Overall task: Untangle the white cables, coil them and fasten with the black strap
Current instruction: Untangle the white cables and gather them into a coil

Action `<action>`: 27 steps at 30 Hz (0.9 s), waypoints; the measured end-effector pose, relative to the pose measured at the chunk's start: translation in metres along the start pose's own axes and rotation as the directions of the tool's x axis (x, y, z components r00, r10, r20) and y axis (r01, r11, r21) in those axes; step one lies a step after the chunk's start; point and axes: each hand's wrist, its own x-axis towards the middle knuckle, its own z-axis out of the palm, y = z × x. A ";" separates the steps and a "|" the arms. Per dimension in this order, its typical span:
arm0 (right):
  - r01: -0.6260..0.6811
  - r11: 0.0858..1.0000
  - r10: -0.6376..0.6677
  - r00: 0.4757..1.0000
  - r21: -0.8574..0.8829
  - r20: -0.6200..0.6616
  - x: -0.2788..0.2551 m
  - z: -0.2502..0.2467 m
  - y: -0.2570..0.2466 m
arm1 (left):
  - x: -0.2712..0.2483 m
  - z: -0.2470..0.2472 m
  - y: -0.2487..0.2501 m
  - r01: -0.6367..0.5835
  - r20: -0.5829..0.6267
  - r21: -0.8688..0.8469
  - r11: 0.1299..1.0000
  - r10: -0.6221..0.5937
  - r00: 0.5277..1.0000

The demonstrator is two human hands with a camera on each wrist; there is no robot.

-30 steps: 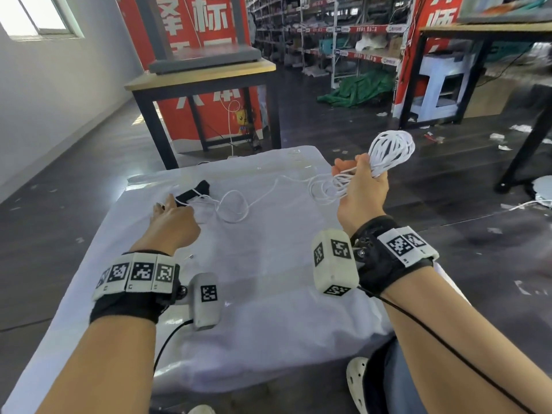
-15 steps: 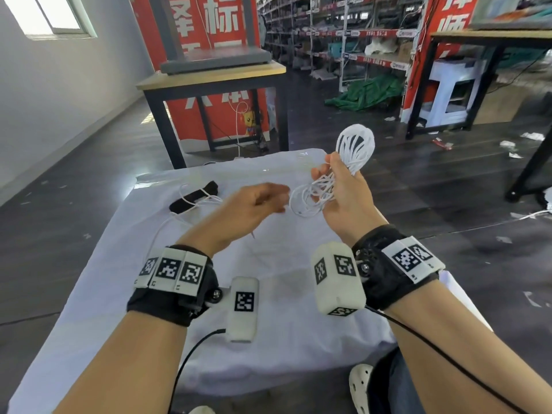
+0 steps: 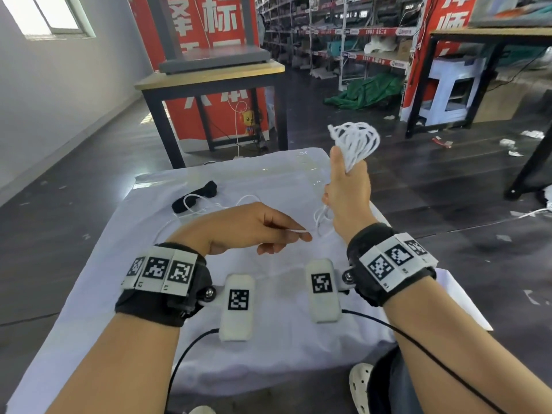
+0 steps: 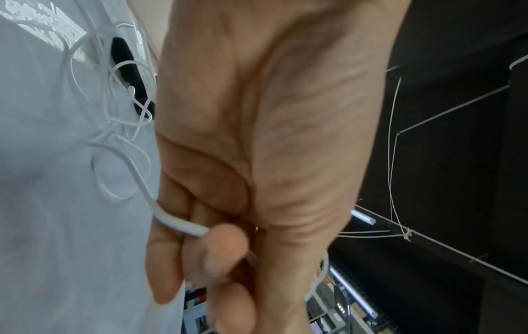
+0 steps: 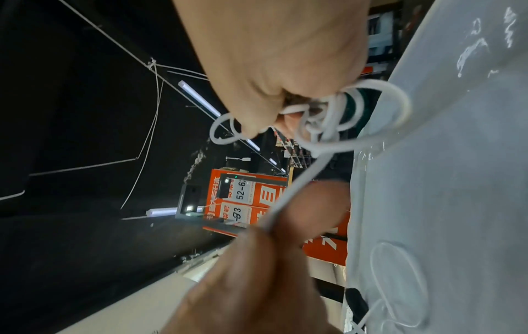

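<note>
My right hand (image 3: 348, 186) is raised above the table and grips a bundle of white cable loops (image 3: 357, 143), which fan out above the thumb. More loops (image 5: 337, 122) hang below the fist. A single white strand (image 5: 297, 187) runs from that bundle to my left hand (image 3: 268, 231), which pinches it between thumb and fingers (image 4: 183, 227). Loose white cable (image 4: 120, 140) still lies in curls on the white cloth. The black strap (image 3: 194, 197) lies at the far left of the table, with cable crossing over it (image 4: 128, 90).
The table is covered by a white cloth (image 3: 268, 339). Beyond it stands a wooden-topped table on a black frame (image 3: 209, 79), a red banner and warehouse shelving (image 3: 343, 31). Another black-legged table (image 3: 507, 34) stands at the right. Dark floor surrounds everything.
My left hand left the strap area, came to the middle and took hold of a strand. My right hand drew the bundle leftward and turned it upright, loops now pointing up.
</note>
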 end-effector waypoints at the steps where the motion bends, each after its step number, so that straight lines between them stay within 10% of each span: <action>1: 0.027 0.996 -0.021 0.998 -0.090 0.062 -0.001 0.002 0.003 | -0.003 -0.003 0.001 -0.014 -0.012 -0.020 1.000 0.014 1.000; 6: 0.043 0.936 0.092 0.929 -0.349 0.358 -0.013 0.008 0.006 | -0.006 -0.007 0.005 -0.080 -0.157 -0.063 0.995 0.069 0.985; 11: -0.080 0.928 0.299 0.746 -0.365 0.595 -0.031 0.010 0.001 | 0.003 -0.012 -0.002 -0.098 -0.413 -0.125 0.987 0.038 0.910; 27: -0.007 0.903 0.358 0.563 -0.429 0.745 -0.036 0.007 -0.003 | 0.003 -0.021 -0.009 -0.164 -0.662 -0.106 0.981 0.053 0.748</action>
